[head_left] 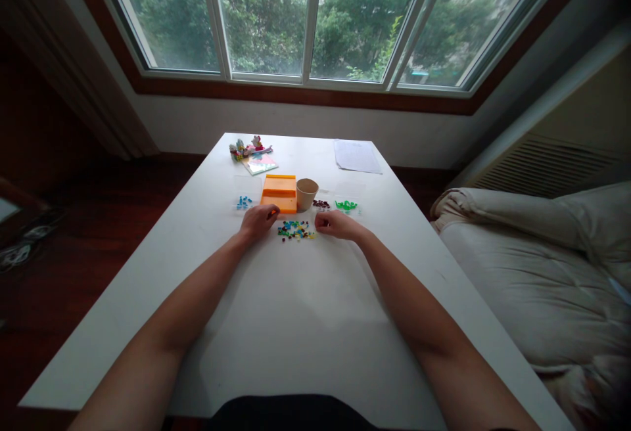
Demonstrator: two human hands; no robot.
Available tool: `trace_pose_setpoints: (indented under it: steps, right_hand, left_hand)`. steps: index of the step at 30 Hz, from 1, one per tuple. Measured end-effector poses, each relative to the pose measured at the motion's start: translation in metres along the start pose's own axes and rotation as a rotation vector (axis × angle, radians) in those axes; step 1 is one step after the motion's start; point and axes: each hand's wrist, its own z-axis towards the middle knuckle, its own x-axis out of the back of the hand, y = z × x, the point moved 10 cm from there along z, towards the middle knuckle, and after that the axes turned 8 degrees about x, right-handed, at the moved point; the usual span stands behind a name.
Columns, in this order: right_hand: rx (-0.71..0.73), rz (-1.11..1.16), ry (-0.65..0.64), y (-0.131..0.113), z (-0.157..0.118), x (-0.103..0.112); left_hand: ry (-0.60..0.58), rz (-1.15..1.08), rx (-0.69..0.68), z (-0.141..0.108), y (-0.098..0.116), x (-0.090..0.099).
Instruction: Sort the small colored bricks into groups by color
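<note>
A pile of small mixed-colour pieces [296, 230], blue, green, yellow and dark brown, lies on the white table between my hands. My left hand [259, 221] is closed at the pile's left, by the front edge of an orange tray [279, 204]. To the right of the pile my right hand [335, 225] is also closed, its fingers curled in. Anything inside either hand is too small or hidden to make out. Sorted pieces lie behind the hands: blue pieces [244, 202] at left, dark brown pieces [321, 204] and green pieces [346, 205] at right.
A brown paper cup [306, 194] stands against the orange tray's right side. Farther back are colourful small figures [250, 148], a pastel card or booklet [260, 164] and paper sheets [357, 156]. The white table [276, 326] ends near the window wall; a cushioned seat [517, 273] is at right.
</note>
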Motion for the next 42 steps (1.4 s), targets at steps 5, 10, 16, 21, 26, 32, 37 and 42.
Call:
trace_pose_setpoints:
  steps: [5,10,16,21,26,32,37,42]
  right_hand:
    - [0.1,-0.034,0.061,-0.016,0.008,-0.005]
    - [0.115,-0.079,0.049,-0.021,0.014,-0.012]
    - [0.07,-0.106,0.09,-0.012,0.014,-0.008]
    - [0.062,-0.13,0.106,-0.009,0.014,-0.008]
    - [0.123,-0.145,0.117,-0.017,0.015,-0.007]
    - [0.036,-0.225,0.18,-0.005,0.016,-0.003]
    - [0.027,-0.197,0.169,-0.004,0.015,-0.004]
    - [0.032,-0.247,0.141,-0.014,0.015,-0.005]
  left_hand:
    - [-0.009,-0.005,0.013,-0.001,0.0,0.002]
    - [-0.028,-0.003,0.024,-0.001,-0.001,0.002]
    - [-0.022,-0.028,0.002,-0.001,-0.001,0.001]
    - [-0.026,-0.025,0.0,0.0,-0.001,0.0]
    - [-0.034,-0.017,0.004,0.0,-0.001,0.0]
    - [-0.038,-0.022,0.014,0.0,-0.001,0.0]
    - [-0.043,-0.027,0.015,-0.001,-0.001,0.0]
    - [-0.032,-0.022,0.004,-0.001,-0.001,0.0]
